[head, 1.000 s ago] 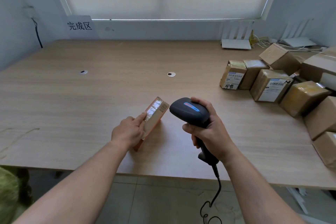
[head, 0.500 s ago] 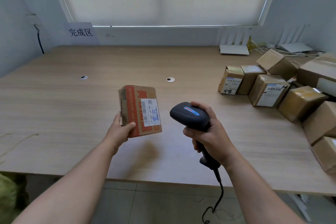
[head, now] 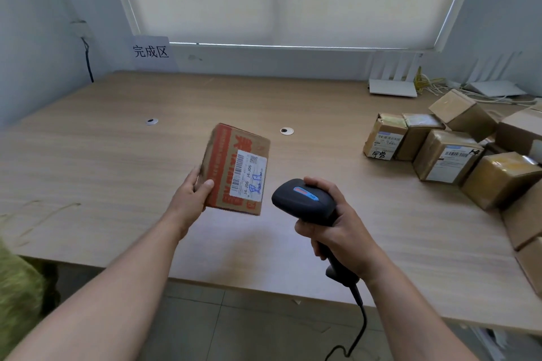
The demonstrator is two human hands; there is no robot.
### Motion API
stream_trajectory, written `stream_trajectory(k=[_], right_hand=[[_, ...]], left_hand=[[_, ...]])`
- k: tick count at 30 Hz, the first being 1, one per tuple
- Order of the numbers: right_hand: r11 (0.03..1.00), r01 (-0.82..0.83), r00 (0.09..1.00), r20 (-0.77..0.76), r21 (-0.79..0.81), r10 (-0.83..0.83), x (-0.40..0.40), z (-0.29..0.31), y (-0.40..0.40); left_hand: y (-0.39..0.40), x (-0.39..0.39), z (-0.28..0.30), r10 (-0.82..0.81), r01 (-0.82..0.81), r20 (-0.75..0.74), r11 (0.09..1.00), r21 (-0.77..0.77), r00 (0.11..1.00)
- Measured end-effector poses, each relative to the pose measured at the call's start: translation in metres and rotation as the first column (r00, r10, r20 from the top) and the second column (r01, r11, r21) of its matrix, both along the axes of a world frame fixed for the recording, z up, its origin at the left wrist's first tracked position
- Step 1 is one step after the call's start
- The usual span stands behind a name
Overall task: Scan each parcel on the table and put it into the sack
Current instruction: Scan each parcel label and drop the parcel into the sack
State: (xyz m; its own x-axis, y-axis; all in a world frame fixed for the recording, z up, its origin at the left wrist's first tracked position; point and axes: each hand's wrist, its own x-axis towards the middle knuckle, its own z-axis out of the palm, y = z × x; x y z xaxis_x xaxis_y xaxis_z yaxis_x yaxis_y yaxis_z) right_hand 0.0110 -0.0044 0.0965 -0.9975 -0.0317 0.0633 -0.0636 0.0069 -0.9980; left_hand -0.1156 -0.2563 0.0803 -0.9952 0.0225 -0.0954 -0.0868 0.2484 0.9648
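Gripped in the left hand, a red-printed parcel hangs mid-frame, label facing the barcode scanner clutched by the right hand. Unscanned boxes crowd the right; sack unidentifiable.

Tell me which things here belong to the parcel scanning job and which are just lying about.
Job: parcel with red print in left hand; scanner in right hand; waiting parcels on table.
Lying about: white routers, yellow cables, wall sign.

Both forearms bare, no sleeves, rings or watch showing
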Motion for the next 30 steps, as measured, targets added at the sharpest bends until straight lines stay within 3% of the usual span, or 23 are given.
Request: stream_trajectory(k=[6, 11, 30], right_hand=[[0.999, -0.031, 0.999, 0.019, 0.012, 0.031, 0.003, 0.0, -0.009], [0.997, -0.061, 0.998, 0.013, 0.037, 0.061, 0.007, 0.002, -0.016], [0.996, -0.089, 0.996, -0.015, 0.025, 0.09, 0.005, 0.003, -0.006]], left_hand=[[-0.008, -0.011, 0.034, -0.137, 0.114, -0.091, 0.969, -0.221, 0.986], [-0.01, -0.013, 0.048, -0.195, 0.154, -0.119, 0.945, -0.288, 0.974], [-0.01, -0.01, 0.048, -0.186, 0.151, -0.081, 0.935, -0.322, 0.979]])
